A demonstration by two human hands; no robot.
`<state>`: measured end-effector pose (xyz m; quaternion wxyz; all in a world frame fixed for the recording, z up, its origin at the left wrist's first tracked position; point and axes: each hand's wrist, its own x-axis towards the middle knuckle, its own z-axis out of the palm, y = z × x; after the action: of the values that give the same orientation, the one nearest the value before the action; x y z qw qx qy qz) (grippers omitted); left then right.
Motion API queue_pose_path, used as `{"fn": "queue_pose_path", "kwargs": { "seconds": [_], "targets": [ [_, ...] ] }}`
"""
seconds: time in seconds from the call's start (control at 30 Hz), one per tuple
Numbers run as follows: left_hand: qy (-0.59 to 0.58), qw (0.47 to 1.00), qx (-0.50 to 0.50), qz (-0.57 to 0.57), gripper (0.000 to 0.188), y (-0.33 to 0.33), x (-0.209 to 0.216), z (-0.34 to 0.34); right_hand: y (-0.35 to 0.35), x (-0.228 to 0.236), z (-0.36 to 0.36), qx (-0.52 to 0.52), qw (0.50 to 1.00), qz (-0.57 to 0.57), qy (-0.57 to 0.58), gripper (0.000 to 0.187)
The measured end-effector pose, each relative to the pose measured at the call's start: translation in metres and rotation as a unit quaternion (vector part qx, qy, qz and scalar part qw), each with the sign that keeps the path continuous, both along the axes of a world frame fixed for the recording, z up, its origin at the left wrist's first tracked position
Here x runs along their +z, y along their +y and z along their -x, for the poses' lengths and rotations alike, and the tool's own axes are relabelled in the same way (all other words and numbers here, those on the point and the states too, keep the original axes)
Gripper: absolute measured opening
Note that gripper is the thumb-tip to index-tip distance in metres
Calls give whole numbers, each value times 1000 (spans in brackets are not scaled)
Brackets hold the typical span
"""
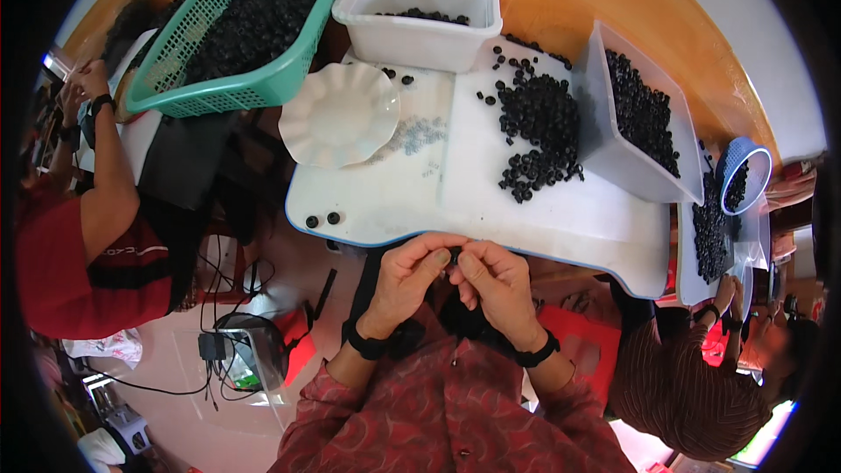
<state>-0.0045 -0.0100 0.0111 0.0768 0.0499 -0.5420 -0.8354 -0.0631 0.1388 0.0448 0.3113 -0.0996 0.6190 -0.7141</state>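
Just off the near edge of the table (pixel 385 201), in the middle, the left hand (pixel 410 278) and the right hand (pixel 498 285) come together around a small black piece (pixel 455 254). Fingertips from both hands seem to pinch it. They hide most of it, so I cannot tell how hard they squeeze.

It looks very light, like a bead or a little knob. I think it is stiff, maybe hard plastic or rubber, and not easy to break. The two loose black pieces (pixel 333 218) at the left of the table look round and a bit shiny, so one like them could slip or roll away. The best hold is probably by the round side, with a thumb and one finger, as big fingers can cover it all up.

More black bits lie in a pile (pixel 543 123) on the right, far from the hands. A wavy white dish (pixel 337 114) sits on the left.

No label shows on the held piece. Pale letters mark the dark red clothes (pixel 123 251) of the person at the far left. Grey-blue marks (pixel 420 136) by the dish are too faint to read.
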Motion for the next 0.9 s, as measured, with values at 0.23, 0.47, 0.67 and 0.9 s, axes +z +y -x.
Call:
{"fn": "queue_pose_path", "kwargs": {
  "seconds": [0.23, 0.47, 0.67, 0.9],
  "targets": [
    [57, 998, 5, 7, 17, -4, 1, 7, 5, 4, 4, 27, 999, -40, 16, 22],
    [-7, 998, -48, -46, 13, -11, 6, 11, 10, 4, 6, -6, 999, -32, -2, 24],
    [-102, 993, 6, -60, 15, -30, 43, 44, 15, 4, 5, -18, 999, -26, 10, 24],
    [12, 998, 50, -45, 17, -80, 89, 148, 27, -3, -6, 33, 998, -45, 38, 24]
  ]
}}
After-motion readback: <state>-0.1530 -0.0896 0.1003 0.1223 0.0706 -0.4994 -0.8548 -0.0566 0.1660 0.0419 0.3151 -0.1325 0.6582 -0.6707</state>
